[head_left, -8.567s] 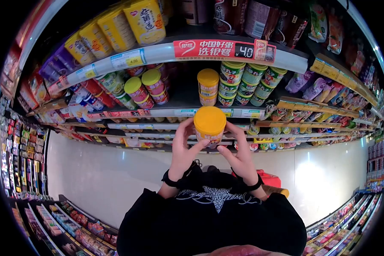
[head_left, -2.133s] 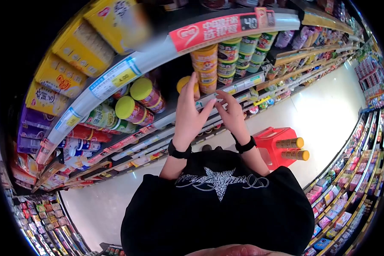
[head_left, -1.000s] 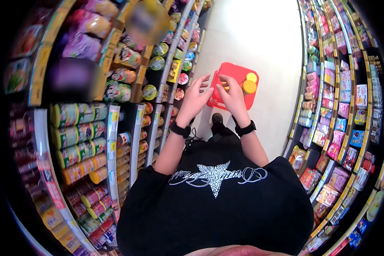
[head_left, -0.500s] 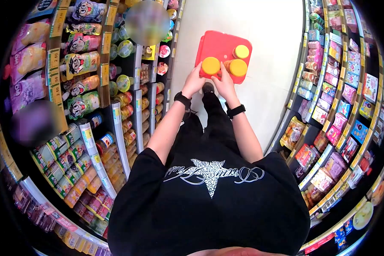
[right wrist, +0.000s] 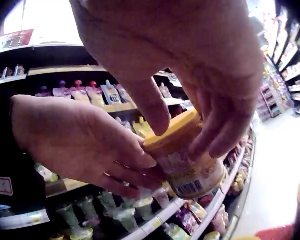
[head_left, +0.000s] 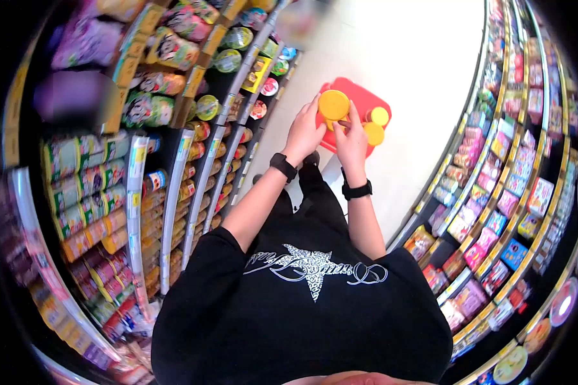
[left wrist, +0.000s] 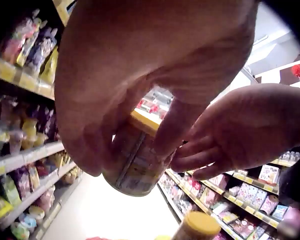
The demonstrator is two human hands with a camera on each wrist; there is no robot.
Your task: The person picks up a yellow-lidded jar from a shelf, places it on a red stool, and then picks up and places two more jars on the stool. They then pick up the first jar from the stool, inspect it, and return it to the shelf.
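Observation:
Both hands hold a can with a yellow lid (head_left: 334, 104) over the red shopping basket (head_left: 361, 92). My left hand (head_left: 304, 133) grips its left side; in the left wrist view thumb and fingers close round the can's wall (left wrist: 136, 167). My right hand (head_left: 349, 146) holds the other side, and in the right wrist view its thumb lies at the lid's edge while the fingers bend round the label with a barcode (right wrist: 189, 187). Two more yellow-lidded cans, one (head_left: 379, 116) behind the other (head_left: 373, 133), stand in the basket's right part.
Shelves of pouches (head_left: 149, 109) and stacked cans (head_left: 83, 186) line the left side. Packaged goods (head_left: 494, 221) fill the right-hand shelves. A pale floor (head_left: 392, 51) runs between them, with the basket standing on it by the person's feet.
The hands have moved from the can shelf to above the basket as the person turned. Since half a second ago the can stays held, and the head view has swung a little.

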